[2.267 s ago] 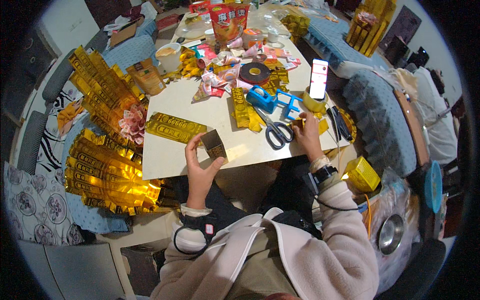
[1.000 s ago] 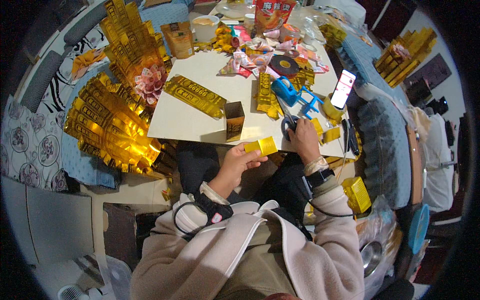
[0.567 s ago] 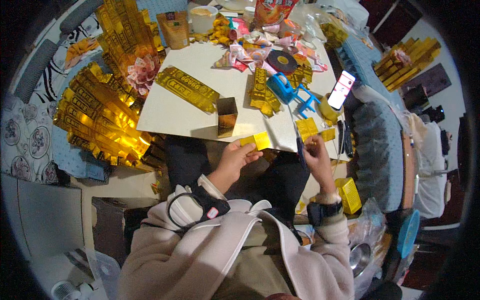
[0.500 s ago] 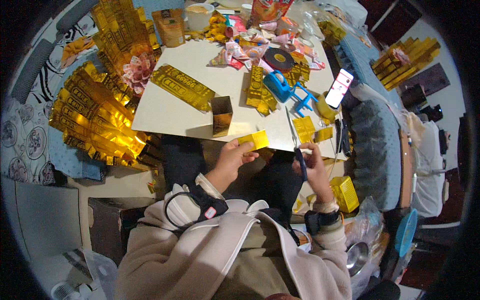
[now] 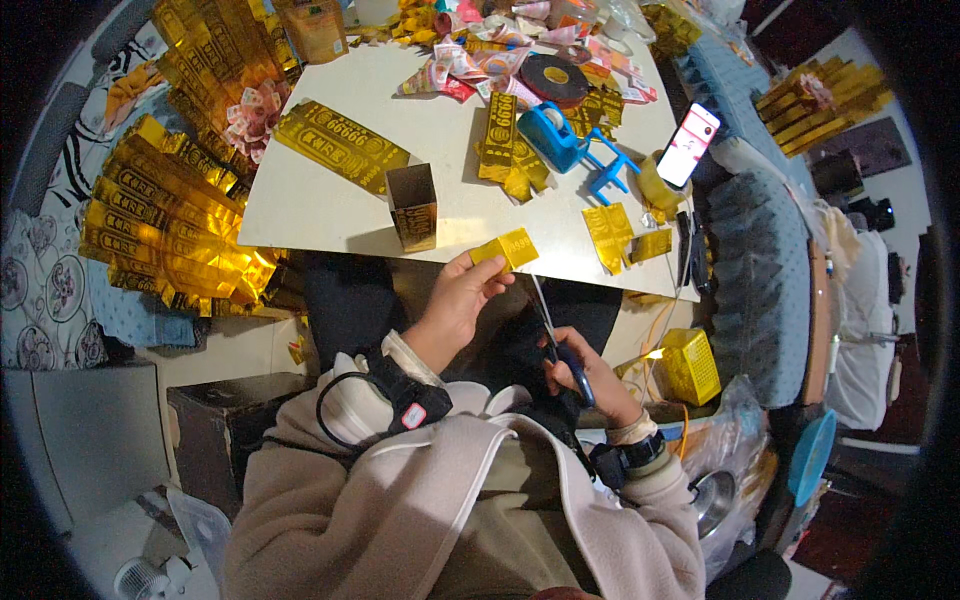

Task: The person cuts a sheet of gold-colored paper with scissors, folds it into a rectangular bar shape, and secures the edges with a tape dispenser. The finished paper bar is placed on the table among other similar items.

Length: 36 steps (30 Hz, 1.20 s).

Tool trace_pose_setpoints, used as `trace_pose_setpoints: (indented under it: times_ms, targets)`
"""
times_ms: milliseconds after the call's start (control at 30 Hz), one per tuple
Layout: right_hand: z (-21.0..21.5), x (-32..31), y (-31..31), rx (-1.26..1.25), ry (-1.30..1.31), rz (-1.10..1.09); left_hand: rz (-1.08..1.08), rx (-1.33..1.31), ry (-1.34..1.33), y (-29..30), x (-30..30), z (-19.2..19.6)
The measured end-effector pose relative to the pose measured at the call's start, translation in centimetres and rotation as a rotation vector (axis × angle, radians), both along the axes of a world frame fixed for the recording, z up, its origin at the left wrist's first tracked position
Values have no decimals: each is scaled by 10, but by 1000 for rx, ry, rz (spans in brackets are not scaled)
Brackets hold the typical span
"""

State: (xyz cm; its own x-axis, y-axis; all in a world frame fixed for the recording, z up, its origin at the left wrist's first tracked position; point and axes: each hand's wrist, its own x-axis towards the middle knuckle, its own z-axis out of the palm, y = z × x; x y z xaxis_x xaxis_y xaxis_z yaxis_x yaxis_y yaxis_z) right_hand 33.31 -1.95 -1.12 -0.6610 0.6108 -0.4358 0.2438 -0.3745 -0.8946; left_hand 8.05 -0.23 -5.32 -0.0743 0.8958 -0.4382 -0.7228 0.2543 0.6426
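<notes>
My left hand (image 5: pixel 462 303) pinches a small folded piece of gold foil card (image 5: pixel 506 250) just off the table's front edge. My right hand (image 5: pixel 592 378) grips dark-handled scissors (image 5: pixel 549 327), whose blades point up and to the left, their tips close to the card's lower right corner. I cannot tell how far apart the blades are. An upright square gold paper tube (image 5: pixel 413 210) stands on the white table (image 5: pixel 330 220) beyond my left hand. Behind it lies a long flat gold printed strip (image 5: pixel 340 143). Cut gold pieces (image 5: pixel 607 237) lie near the right front edge.
A blue tape dispenser (image 5: pixel 553 138), a black tape roll (image 5: pixel 555 80) and a phone (image 5: pixel 688 146) propped on a yellow tape roll (image 5: pixel 656 188) occupy the right side. Pink paper cones (image 5: pixel 450 68) crowd the back. Fanned gold strips (image 5: pixel 180 225) stand left; a gold box (image 5: pixel 690 366) sits below right.
My right hand has brought the scissors down and left from the table edge toward the gold card. My left hand has tilted and shifted the card slightly up and left. The view has shifted a little.
</notes>
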Motion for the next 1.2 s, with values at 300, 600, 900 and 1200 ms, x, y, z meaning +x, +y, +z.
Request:
trace_pose_setpoints:
  times_ms: [300,600,900,1200]
  targets:
    - [5,-26,8,50,65,-16,16,-11,72,-6,2,3]
    - [12,-36,10,0,67,3,-39,2,126,-9,-4,5]
    - [15,-39,6,-5,57,-8,-53,5,149,-9,-3,5]
    - [16,-39,6,-52,80,-31,-51,-16,158,-8,-1,9]
